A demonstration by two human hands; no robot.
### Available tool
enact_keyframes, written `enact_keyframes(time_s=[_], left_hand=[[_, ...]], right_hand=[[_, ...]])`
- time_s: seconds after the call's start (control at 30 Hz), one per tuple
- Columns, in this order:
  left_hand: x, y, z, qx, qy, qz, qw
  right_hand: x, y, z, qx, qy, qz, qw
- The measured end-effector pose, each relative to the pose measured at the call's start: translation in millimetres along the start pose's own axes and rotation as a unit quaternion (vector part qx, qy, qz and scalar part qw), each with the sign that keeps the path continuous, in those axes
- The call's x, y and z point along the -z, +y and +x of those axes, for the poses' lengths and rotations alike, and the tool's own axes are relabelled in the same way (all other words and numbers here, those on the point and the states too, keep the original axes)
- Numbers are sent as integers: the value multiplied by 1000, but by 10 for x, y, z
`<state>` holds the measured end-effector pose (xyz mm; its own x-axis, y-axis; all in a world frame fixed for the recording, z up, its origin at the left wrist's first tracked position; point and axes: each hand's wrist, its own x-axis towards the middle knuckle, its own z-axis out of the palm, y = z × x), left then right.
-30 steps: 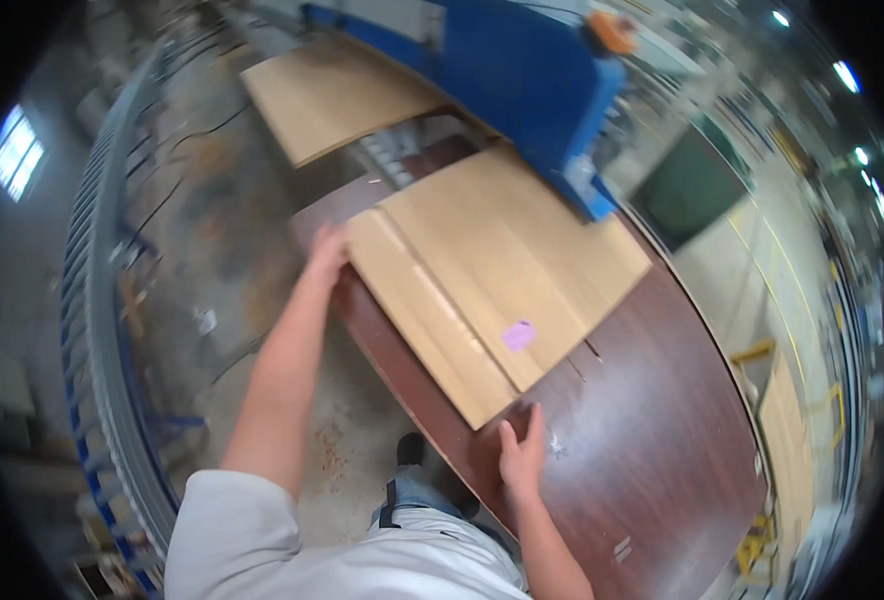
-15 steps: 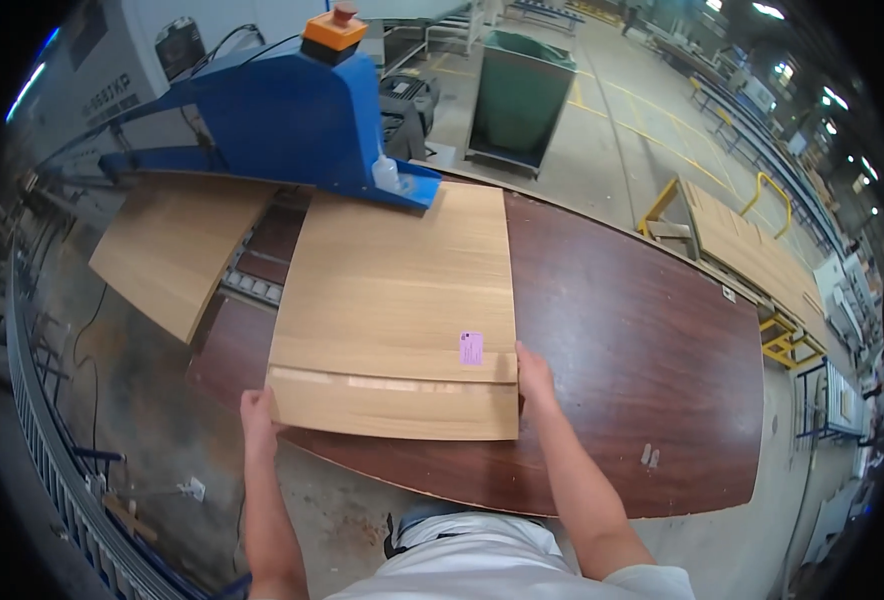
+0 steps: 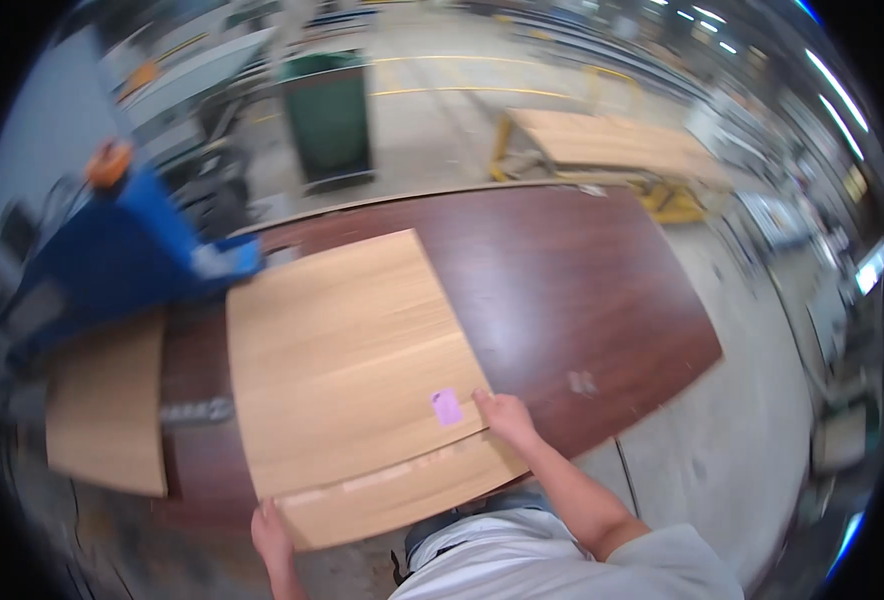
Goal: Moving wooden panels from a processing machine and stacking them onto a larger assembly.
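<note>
While it is gripped from both sides, the pale wood panel (image 3: 347, 350) is held across the brown table (image 3: 562, 280), near edge toward the body.
Its left edge is pinched near the corner by the left hand (image 3: 272, 535), its right edge by the right hand (image 3: 505, 416); fingers underneath are hidden. Handling is judged midway: panel not yet released, second panel (image 3: 107, 415) at left untouched.

Head camera, left one of pair, wide fisheye. Looks down and forward from above person's shirt (image 3: 562, 560), at 6 o'clock. Held board (image 3: 347, 360) near, at 8 o'clock from centre; bin (image 3: 329, 120) farther, at 11 o'clock. Edges bend toward rim.
</note>
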<state>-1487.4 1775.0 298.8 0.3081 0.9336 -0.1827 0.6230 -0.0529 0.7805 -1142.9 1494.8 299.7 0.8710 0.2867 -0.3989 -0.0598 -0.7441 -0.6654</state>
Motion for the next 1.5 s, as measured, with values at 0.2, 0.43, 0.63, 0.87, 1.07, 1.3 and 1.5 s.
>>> enact_keyframes(time_s=[0.2, 0.43, 0.63, 0.87, 1.07, 1.3, 1.5], left_hand=[[-591, 699, -997, -59, -55, 201, 976], [-1934, 2081, -2116, -185, -136, 193, 954], [-3746, 2858, -3070, -351, -170, 68, 918], [-5325, 4440, -4665, -480, -299, -41, 823], [-7216, 5157, -5801, -583, -398, -63, 706], [-8972, 6876, -7625, -663, -442, -100, 596], [-9969, 8586, -9107, -706, -445, -180, 520]], right_hand=[[917, 1200, -710, -55, 92, 35, 994], [2153, 2841, -1283, -161, 208, 199, 944], [3493, 4347, -1606, -172, 406, 309, 843], [4681, 5874, -1978, -62, 556, 492, 667], [6126, 6743, -2296, 90, 644, 571, 501], [7905, 7299, -1937, 110, 725, 580, 355], [9387, 8102, -1666, 174, 763, 553, 287]])
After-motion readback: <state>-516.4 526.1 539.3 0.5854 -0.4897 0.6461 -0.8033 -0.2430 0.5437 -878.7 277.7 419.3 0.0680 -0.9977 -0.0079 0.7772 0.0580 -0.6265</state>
